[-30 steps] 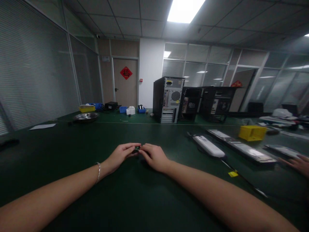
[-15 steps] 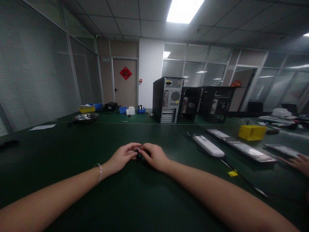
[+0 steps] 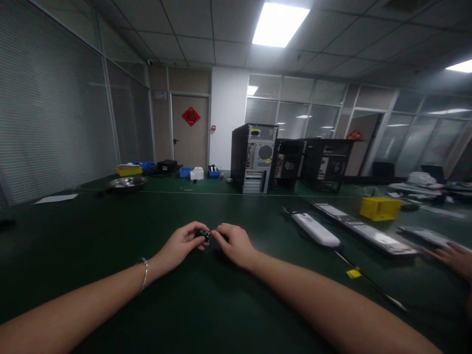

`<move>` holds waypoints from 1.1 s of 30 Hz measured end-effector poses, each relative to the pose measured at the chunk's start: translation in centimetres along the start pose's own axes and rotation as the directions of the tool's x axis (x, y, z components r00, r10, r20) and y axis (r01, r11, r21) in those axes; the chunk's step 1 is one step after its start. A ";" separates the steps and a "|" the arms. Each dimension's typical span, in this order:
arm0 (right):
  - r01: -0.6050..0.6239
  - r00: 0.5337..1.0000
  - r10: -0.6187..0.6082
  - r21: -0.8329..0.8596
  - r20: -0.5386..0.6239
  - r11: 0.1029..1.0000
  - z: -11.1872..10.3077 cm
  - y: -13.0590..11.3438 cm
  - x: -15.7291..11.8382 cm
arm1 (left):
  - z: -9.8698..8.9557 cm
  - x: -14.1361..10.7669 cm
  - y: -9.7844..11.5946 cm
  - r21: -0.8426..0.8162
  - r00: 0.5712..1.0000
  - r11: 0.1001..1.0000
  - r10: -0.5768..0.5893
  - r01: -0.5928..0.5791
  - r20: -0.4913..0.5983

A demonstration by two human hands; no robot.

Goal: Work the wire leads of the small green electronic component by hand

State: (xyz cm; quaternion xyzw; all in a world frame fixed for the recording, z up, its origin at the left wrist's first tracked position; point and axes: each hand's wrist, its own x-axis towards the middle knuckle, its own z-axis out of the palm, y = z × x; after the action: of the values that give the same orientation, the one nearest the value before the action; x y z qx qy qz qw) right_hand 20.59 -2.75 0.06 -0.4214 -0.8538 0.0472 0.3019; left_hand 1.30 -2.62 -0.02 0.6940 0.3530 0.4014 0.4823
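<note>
Between the thumb and fingers of my left hand (image 3: 186, 239) is a small dark green part (image 3: 204, 235), too small to make out in detail. My right hand (image 3: 236, 242) is just to its right, its fingertips pinched together at the part's right side. Whether the right fingers grip anything is hidden. Both hands are over the green table (image 3: 147, 221), and a silver bracelet (image 3: 144, 275) circles the left wrist.
A white power strip (image 3: 317, 229), flat metal drives (image 3: 363, 231) and a yellow bin (image 3: 379, 208) lie to the right. Another person's hand (image 3: 452, 256) rests at the right edge. Black computer cases (image 3: 254, 157) stand behind; a metal bowl (image 3: 127, 184) is back left.
My fingertips have moved slightly apart, and the small part now shows more clearly in my left hand. The whole view has shifted a little.
</note>
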 end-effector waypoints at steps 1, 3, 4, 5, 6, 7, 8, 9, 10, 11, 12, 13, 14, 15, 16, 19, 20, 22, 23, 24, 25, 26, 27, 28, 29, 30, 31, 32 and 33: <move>-0.002 1.000 0.002 0.008 0.007 1.000 0.0 0.0 0.0 | 0.0 0.0 0.1 -0.023 1.000 1.000 -0.006 0.006 -0.004; -0.009 1.000 0.009 0.018 0.016 1.000 -0.1 -0.1 0.0 | 0.0 0.0 0.3 -0.050 1.000 0.999 -0.016 0.015 -0.012; -0.016 1.000 0.016 0.016 0.017 1.000 -0.2 -0.2 0.0 | 0.0 -0.1 0.5 -0.061 1.000 0.998 -0.015 0.014 -0.020; -0.024 1.000 0.023 0.011 0.017 1.000 -0.2 -0.2 0.0 | 0.0 -0.1 0.6 -0.071 0.999 0.997 -0.014 0.012 -0.029; -0.029 0.999 0.029 0.003 0.015 1.000 -0.2 -0.2 0.0 | 0.0 -0.1 0.7 -0.079 0.999 0.997 -0.010 0.008 -0.036; -0.030 0.999 0.030 -0.004 0.011 1.000 -0.2 -0.2 0.0 | 0.0 -0.2 0.8 -0.084 0.999 0.996 -0.007 0.004 -0.044; -0.025 1.000 0.026 -0.009 0.011 1.000 -0.2 -0.2 0.0 | 0.0 -0.2 1.0 -0.081 0.999 0.997 -0.006 0.002 -0.050; -0.018 1.000 0.019 -0.013 0.009 1.000 -0.1 -0.2 0.0 | 0.0 -0.2 1.1 -0.071 0.999 0.997 -0.008 0.004 -0.053; -0.010 1.000 0.011 -0.017 0.008 1.000 -0.1 -0.1 0.0 | 0.0 -0.3 1.2 -0.055 0.998 0.998 -0.013 0.010 -0.054; -0.001 1.000 0.001 -0.020 0.013 1.000 0.0 -0.1 0.0 | 0.0 -0.3 1.2 -0.037 0.998 0.999 -0.015 0.013 -0.055; 0.007 1.000 -0.007 -0.024 0.018 1.000 0.0 0.0 0.0 | 0.0 -0.4 1.3 -0.018 0.998 1.000 -0.014 0.013 -0.055; 0.013 1.000 -0.013 -0.027 0.026 1.000 0.0 0.0 0.0 | 0.0 -0.4 1.2 -0.003 0.999 1.000 -0.010 0.010 -0.052; 0.016 0.999 -0.016 -0.030 0.030 0.999 0.1 0.1 0.0 | 0.0 -0.4 1.2 0.007 0.999 1.000 -0.002 0.003 -0.050; 0.019 0.999 -0.018 -0.032 0.032 0.999 0.1 0.1 0.0 | -0.1 -0.4 1.2 0.011 0.999 1.000 0.006 -0.006 -0.047; 0.023 0.999 -0.022 -0.032 0.035 0.999 0.1 0.1 0.0 | -0.1 -0.4 1.1 0.010 0.999 1.000 0.014 -0.014 -0.047; 0.023 0.999 -0.022 -0.019 0.035 1.000 0.0 0.0 -0.1 | 0.0 -0.4 1.0 -0.020 0.999 1.000 0.012 -0.013 -0.050; 0.023 0.999 -0.023 -0.007 0.037 1.000 -0.1 -0.1 -0.1 | 0.0 -0.4 1.1 -0.033 0.999 0.999 0.004 -0.006 -0.051; 0.029 0.999 -0.030 0.027 0.043 0.999 -0.1 -0.1 -0.1 | 0.1 -0.4 1.2 -0.059 0.998 0.998 -0.016 0.013 -0.054; 0.035 0.998 -0.037 0.045 0.042 0.998 -0.1 -0.1 -0.1 | 0.1 -0.4 1.2 -0.071 0.998 0.997 -0.026 0.022 -0.054; 0.041 0.998 -0.044 0.060 0.041 0.997 -0.1 0.0 -0.1 | 0.1 -0.4 1.2 -0.083 0.998 0.996 -0.034 0.030 -0.052; 0.044 0.998 -0.047 0.071 0.037 0.997 -0.1 0.0 -0.1 | 0.1 -0.4 1.1 -0.094 0.998 0.995 -0.041 0.036 -0.052; 0.045 0.998 -0.048 0.077 0.032 0.996 0.0 0.1 -0.1 | 0.1 -0.3 1.0 -0.104 0.998 0.994 -0.046 0.040 -0.048; 0.044 0.999 -0.046 0.078 0.029 0.996 0.1 0.1 -0.1 | 0.0 -0.3 0.9 -0.112 0.998 0.993 -0.048 0.043 -0.044; 0.040 0.999 -0.042 0.078 0.024 0.996 0.1 0.2 -0.1 | 0.0 -0.3 0.7 -0.112 0.998 0.993 -0.048 0.043 -0.042; 0.035 0.999 -0.037 0.075 0.019 0.997 0.2 0.2 -0.1 | -0.1 -0.2 0.5 -0.102 0.998 0.994 -0.044 0.040 -0.044; 0.027 1.000 -0.028 0.071 0.011 0.997 0.2 0.3 -0.1 | -0.2 -0.1 0.3 -0.079 0.998 0.996 -0.037 0.033 -0.048; 0.014 1.000 -0.014 0.066 -0.002 0.998 0.3 0.3 -0.1 | -0.3 0.0 0.2 -0.044 0.998 0.999 -0.027 0.024 -0.053; -0.006 1.000 0.007 0.062 -0.020 0.998 0.3 0.4 0.0 | -0.4 0.1 0.0 0.007 0.998 1.000 -0.018 0.018 -0.056; -0.029 0.999 0.032 0.061 -0.042 0.998 0.4 0.5 0.0 | -0.4 0.1 0.0 0.068 0.998 0.998 -0.014 0.018 -0.053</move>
State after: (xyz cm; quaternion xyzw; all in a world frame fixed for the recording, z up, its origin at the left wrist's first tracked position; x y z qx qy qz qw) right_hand 20.71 -2.40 -0.43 -0.4261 -0.8389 0.0685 0.3318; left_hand 0.97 -2.34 0.04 0.6964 0.3847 0.4032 0.4521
